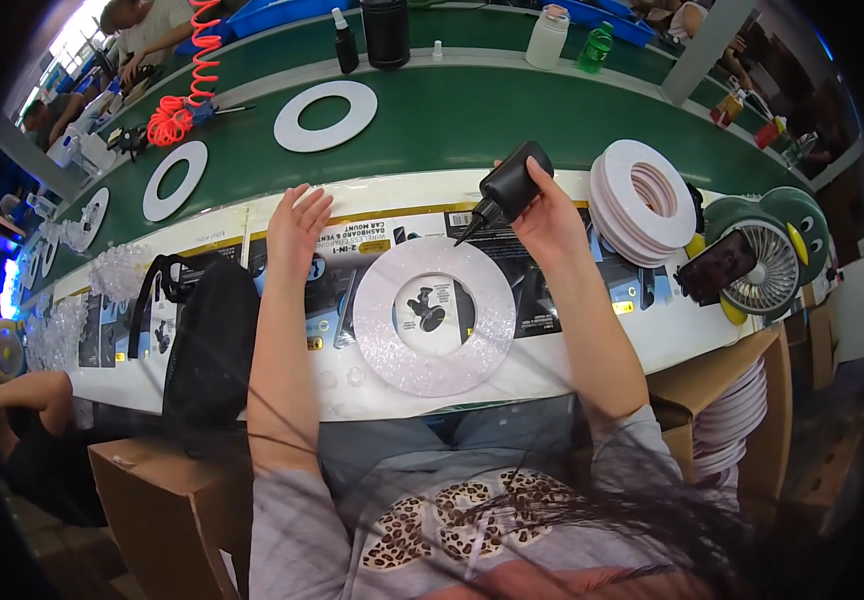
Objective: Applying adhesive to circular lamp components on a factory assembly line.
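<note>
My right hand (544, 215) grips a black squeeze bottle (514, 183), tilted so its pointed nozzle aims down and left. The nozzle tip is at the upper edge of a white, speckled flat ring (377, 320); whether it touches cannot be told. That ring lies in front of me on a printed sheet, whose picture shows through the hole. My left hand (300, 225) is open with fingers stretched out, left of the ring, and holds nothing. Right of my right hand stands a stack of similar white rings (612, 215).
A small green fan (802, 245) with a phone (717, 268) leaning on it stands at right. A black bag (214, 335) lies left of my forearm. More rings (297, 128) lie on the green conveyor belt (452, 125). Cardboard boxes (157, 500) flank me. Other people work nearby.
</note>
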### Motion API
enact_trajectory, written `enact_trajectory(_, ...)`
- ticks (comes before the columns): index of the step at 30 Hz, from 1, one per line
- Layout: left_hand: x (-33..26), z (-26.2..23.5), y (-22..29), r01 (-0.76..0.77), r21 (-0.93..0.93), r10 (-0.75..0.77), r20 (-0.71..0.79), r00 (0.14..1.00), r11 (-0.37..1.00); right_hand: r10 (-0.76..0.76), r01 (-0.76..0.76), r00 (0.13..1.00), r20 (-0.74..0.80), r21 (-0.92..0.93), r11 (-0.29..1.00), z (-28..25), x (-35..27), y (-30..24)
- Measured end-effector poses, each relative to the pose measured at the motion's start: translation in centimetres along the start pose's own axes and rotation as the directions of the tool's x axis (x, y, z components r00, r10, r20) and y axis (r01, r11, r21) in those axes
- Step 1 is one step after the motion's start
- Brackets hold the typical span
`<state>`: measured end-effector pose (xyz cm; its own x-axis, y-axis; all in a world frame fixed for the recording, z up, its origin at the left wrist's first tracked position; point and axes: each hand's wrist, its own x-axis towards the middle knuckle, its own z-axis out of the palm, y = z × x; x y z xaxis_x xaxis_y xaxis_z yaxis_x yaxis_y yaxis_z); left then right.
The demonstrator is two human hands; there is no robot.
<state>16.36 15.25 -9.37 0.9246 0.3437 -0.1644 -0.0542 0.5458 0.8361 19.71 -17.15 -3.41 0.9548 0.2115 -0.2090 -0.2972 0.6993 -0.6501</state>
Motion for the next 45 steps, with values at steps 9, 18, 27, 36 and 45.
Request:
enact_trajectory(9,0.2,-0.3,-0.1,0.014,0.036,-0.012,-0.039,0.999,0.999,-0.146,0.216,0.974,0.172,-0.523,0.825,0.7,-1.6,-1.0)
enact_trajectory(18,-0.1,0.1,0.2,-0.007,0.092,0.007,-0.003,1.000,0.996,-0.186,0.361,0.930,0.318,-0.686,0.631,2.5,-3.4,-0.1)
enact_trajectory(27,-7.7,7.0,-0.4,-0.584,0.696,0.078,0.613,0.786,0.418,-0.156,0.356,0.930,0.333,-0.707,0.611,2.6,-3.6,0.0)
enact_trajectory(36,-7.5,6.8,-0.5,-0.605,0.752,0.134,0.593,0.794,0.262,-0.124,0.338,0.935,0.331,-0.735,0.588,2.6,-3.4,0.2)
enact_trajectory(45,-7.8,7.1,-0.6,-0.558,0.770,0.060,0.570,0.820,0.311,-0.125,0.345,0.933,0.337,-0.743,0.574,2.2,-3.1,0.4)
